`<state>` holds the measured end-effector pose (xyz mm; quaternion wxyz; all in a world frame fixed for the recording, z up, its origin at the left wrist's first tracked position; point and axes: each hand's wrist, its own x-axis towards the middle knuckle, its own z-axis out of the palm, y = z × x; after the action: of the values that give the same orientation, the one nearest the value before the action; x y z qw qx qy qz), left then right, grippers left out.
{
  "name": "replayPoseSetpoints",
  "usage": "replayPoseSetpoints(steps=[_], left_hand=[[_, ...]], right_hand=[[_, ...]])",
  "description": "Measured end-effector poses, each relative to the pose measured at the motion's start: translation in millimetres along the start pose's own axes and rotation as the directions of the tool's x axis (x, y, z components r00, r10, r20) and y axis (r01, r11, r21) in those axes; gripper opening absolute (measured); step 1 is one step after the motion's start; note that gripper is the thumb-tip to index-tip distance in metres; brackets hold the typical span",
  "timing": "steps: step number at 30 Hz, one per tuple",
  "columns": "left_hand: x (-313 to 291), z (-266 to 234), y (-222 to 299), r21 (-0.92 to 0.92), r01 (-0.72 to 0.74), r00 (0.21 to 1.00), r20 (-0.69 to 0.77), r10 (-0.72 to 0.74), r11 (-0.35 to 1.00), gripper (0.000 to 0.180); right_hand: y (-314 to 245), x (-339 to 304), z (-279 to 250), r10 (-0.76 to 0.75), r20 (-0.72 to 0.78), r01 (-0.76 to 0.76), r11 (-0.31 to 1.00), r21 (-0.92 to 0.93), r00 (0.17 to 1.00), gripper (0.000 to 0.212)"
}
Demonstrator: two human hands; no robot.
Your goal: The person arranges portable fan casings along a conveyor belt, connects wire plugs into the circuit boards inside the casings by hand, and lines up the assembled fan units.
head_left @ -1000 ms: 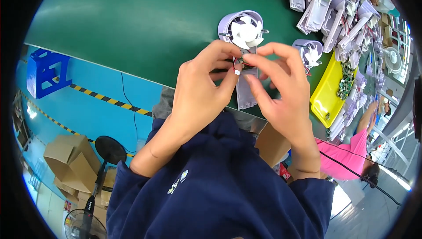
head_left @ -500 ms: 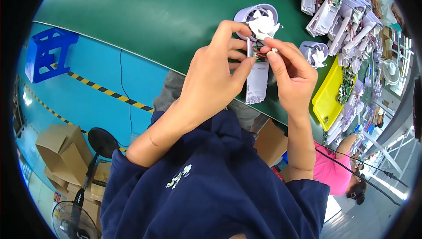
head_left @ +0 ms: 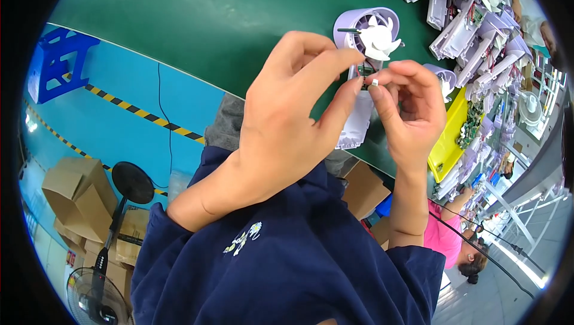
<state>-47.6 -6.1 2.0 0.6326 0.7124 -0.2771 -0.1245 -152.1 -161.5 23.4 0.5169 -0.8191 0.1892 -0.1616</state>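
A lavender fan housing [head_left: 355, 123] lies on the green table, its long open handle toward me. White fan blades [head_left: 379, 38] sit at its round end, with a dark thin rod [head_left: 348, 30] beside them. In the handle's middle, a small circuit board [head_left: 365, 70] and wires show between my hands. My right hand [head_left: 412, 107] pinches a small white plug connector [head_left: 375, 82] between thumb and forefinger. Over the handle's left side, my left hand [head_left: 293, 101] is curved, thumb and forefinger tips apart near the board; its other fingers are partly hidden.
Fan housings are heaped [head_left: 463, 32] at the far right. Another round fan housing [head_left: 443, 77] stands behind my right hand, near a yellow tray [head_left: 441, 159] with circuit boards [head_left: 471, 124]. A person in pink [head_left: 442, 229] is at the right. Cartons [head_left: 81, 196] and a blue stool [head_left: 60, 62] are at left.
My left thumb and forefinger have shifted off the handle's edge toward the board and wires. My right hand still pinches the connector. The whole view has shifted slightly.
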Motion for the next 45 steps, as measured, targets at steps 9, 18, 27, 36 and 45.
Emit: replayPoseSetpoints(steps=[9,18,27,36,45], left_hand=[[6,1,-10,-0.177,0.039,0.996,0.089,-0.024,0.983,0.01],[11,-1,3,-0.521,0.603,0.796,0.341,-0.5,0.604,0.022],[-20,13,6,0.045,0.063,0.998,0.015,-0.064,0.997,0.082],[-13,14,-8,0.21,-0.048,0.999,0.028,0.043,0.977,0.08],[33,-22,-12,0.153,0.002,0.952,0.301,-0.049,0.988,0.029]], right_hand=[[-5,6,5,-0.131,0.04,0.136,0.976,-0.173,0.991,0.047],[-3,18,3,-0.328,0.079,0.334,0.873,-0.357,0.941,0.023],[-13,24,-1,-0.218,0.106,0.242,0.888,-0.391,0.97,0.018],[-29,26,-12,-0.247,0.276,0.366,0.729,-0.579,0.929,0.022],[-46,49,-1,-0.265,0.431,0.503,0.543,-0.673,0.863,0.021]])
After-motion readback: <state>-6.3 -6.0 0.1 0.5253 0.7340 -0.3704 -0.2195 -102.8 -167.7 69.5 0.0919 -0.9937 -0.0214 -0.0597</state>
